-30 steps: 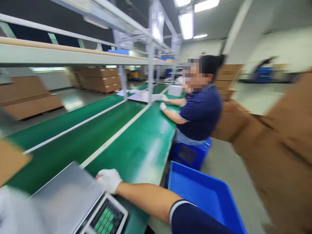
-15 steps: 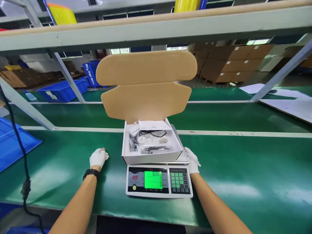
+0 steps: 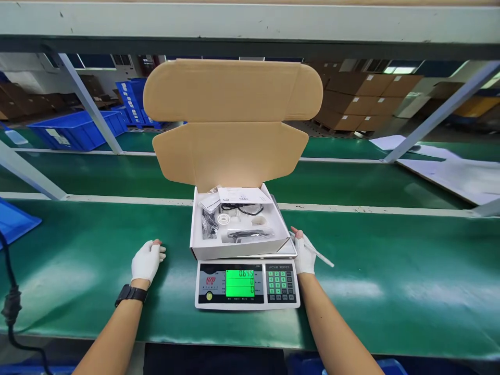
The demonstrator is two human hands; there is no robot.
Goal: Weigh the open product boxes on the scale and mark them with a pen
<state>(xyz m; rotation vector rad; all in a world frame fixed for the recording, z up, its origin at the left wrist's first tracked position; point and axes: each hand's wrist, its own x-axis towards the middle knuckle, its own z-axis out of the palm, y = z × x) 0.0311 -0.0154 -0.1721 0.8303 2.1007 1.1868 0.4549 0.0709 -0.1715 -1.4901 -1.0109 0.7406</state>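
An open white carton (image 3: 238,245) with a tall brown lid flap (image 3: 232,122) sits on the pan of a digital scale (image 3: 247,285), whose green display is lit. Inside the carton lie cables, small parts and a paper sheet. My left hand (image 3: 146,260), in a white glove with a black watch on the wrist, rests loosely curled on the green bench to the left of the carton, holding nothing. My right hand (image 3: 304,252), also gloved, is beside the scale's right edge and grips a thin white pen-like stick (image 3: 317,253).
A green conveyor bench (image 3: 390,271) runs left to right with a white divider strip. Grey shelf posts (image 3: 88,107) rise behind. Blue bins (image 3: 74,130) stand at far left, cardboard boxes (image 3: 363,104) at far right, white sheets (image 3: 453,172) on the right. A black cable (image 3: 11,307) hangs at left.
My head swung from looking along the line at a seated co-worker to facing the scale. Since half a second ago the view moved closer and lower; the scale reading changed.
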